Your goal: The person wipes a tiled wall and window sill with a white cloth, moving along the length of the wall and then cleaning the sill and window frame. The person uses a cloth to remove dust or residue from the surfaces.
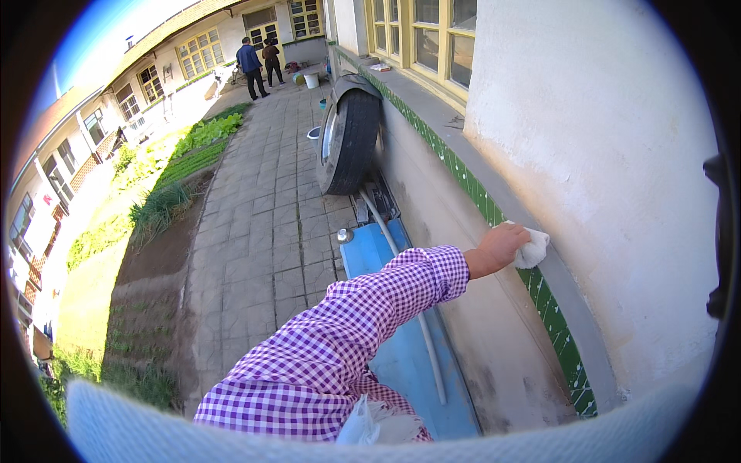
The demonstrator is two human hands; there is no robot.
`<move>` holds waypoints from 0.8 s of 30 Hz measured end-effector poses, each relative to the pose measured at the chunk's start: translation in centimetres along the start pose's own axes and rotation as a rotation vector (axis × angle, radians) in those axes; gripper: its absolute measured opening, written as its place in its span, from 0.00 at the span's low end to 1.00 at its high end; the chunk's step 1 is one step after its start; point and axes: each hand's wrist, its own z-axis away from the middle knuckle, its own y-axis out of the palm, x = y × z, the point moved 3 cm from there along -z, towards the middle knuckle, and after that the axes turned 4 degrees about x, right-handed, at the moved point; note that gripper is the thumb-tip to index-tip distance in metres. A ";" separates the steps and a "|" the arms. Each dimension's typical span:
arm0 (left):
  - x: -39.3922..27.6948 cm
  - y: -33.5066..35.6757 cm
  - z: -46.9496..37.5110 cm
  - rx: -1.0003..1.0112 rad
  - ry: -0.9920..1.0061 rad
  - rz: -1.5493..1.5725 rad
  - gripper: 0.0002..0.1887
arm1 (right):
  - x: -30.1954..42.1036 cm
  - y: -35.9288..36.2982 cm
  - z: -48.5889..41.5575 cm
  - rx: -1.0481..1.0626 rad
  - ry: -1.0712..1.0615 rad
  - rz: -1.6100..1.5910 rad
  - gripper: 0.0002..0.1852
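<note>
My left hand [499,250] grips a bunched white cloth [532,251]. It presses the cloth where the grey window ledge [570,289] meets the green band [547,309] with white streaks below it. My left arm, in a purple-and-white checked sleeve [347,330], reaches across to the right above a blue metal tank-like body [399,370]. A grey pipe [429,347] lies along that body, partly hidden by the sleeve. My right hand is out of view. Pale, crumpled material [365,425] shows by my torso at the bottom.
A large tyre [354,136] leans at the wall, with a dark sheet over its top. A metal cap [345,235] tops the blue body's corner. Paving [249,249] runs beside a planted bed [156,283]. Two people [250,66] stand far off near a white bucket [311,80].
</note>
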 end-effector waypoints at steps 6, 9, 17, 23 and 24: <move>0.6 0.7 0.2 -0.078 0.152 -0.038 0.11 | 5.3 -0.7 -0.5 -0.232 -0.193 0.031 0.12; 0.9 0.7 0.2 -0.085 0.177 -0.015 0.11 | 11.8 0.9 -2.3 0.024 -0.160 0.004 0.11; 1.9 1.1 0.3 0.031 0.179 0.045 0.12 | 30.3 7.1 -8.9 0.214 -0.116 -0.424 0.09; 4.6 -0.3 2.1 -0.044 0.281 0.282 0.13 | 31.2 7.2 -9.0 0.128 -0.113 -0.112 0.11; 5.7 -0.6 2.6 -0.054 0.296 0.293 0.14 | 31.1 7.2 -8.9 0.126 -0.113 -0.091 0.11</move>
